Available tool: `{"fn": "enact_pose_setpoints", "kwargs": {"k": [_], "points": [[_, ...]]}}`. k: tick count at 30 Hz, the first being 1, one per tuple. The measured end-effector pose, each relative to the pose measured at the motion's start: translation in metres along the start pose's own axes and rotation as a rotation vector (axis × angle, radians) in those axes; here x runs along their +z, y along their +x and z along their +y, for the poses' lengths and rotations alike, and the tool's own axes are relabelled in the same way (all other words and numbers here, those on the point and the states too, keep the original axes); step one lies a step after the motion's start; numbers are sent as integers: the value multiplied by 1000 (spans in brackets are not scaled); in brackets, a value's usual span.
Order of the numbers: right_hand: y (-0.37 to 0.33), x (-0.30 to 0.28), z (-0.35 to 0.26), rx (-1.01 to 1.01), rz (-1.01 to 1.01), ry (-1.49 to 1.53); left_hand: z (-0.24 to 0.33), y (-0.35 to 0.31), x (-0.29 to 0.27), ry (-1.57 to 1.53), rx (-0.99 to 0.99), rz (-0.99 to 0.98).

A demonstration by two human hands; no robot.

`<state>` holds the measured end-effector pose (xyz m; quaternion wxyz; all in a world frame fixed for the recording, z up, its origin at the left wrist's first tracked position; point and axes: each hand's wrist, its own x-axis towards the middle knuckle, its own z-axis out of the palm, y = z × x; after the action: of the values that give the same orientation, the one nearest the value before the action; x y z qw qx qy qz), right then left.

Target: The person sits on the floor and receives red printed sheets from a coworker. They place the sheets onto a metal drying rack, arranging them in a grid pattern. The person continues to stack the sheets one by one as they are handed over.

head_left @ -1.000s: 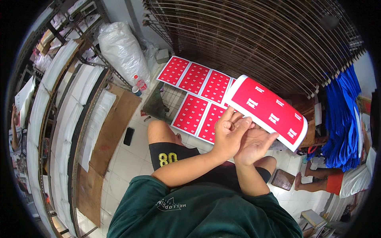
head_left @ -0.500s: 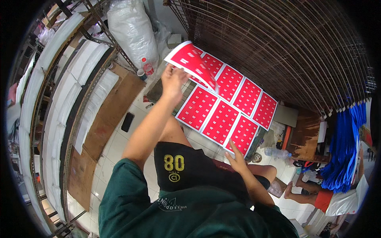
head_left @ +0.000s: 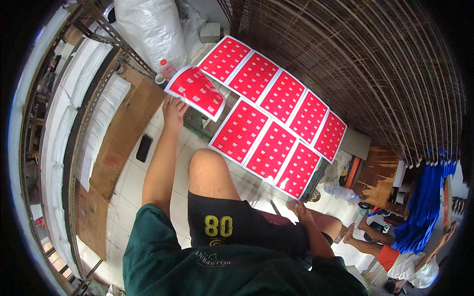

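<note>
My left hand grips the near edge of a red printed sheet with a white border, its free end curling in the air. The sheet is left of a board where several like sheets lie in two slanting rows. In the far row are a leftmost sheet and a middle one; the near row has a left sheet and a right one. My right hand is by the near right corner of the right one, fingers curled together; what they hold, if anything, is hidden.
A metal wire rack rises behind the sheets. Shelving with white stacks stands left. A phone, a red-capped bottle and a clear bottle are on the floor. Blue straps hang right, near another person.
My left hand has swung the sheet left and nearer, uncovering the left end of the far row. My right hand has drawn back from the near row, its fingers curling in.
</note>
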<state>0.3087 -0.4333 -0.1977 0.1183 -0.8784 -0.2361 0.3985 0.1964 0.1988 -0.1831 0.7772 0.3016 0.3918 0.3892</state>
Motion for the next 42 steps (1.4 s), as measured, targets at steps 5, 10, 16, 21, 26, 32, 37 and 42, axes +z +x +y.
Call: {"fn": "enact_pose_setpoints", "kwargs": {"k": [5, 10, 16, 21, 26, 32, 37, 42], "points": [[8, 10, -10, 191, -32, 147, -48, 2, -85, 248, -82, 207], [13, 8, -11, 121, -57, 140, -112, 15, -145, 486, -90, 220], [-1, 4, 17, 175, -128, 39, -162, 43, -176, 480, -90, 317], [-10, 6, 39, 284, -248, -134, -175, 53, -184, 646, -68, 277], [-12, 8, 50, 265, -384, -339, -193, 61, -200, 565, -49, 322], [-4, 10, 44, 637, -176, -247, -195, 59, -190, 529, -113, 317], [-2, 2, 36, 475, -166, 75, -190, 56, -184, 485, -121, 322], [-3, 4, 39, 442, -119, 31, -190, 55, -183, 504, -121, 353]]}}
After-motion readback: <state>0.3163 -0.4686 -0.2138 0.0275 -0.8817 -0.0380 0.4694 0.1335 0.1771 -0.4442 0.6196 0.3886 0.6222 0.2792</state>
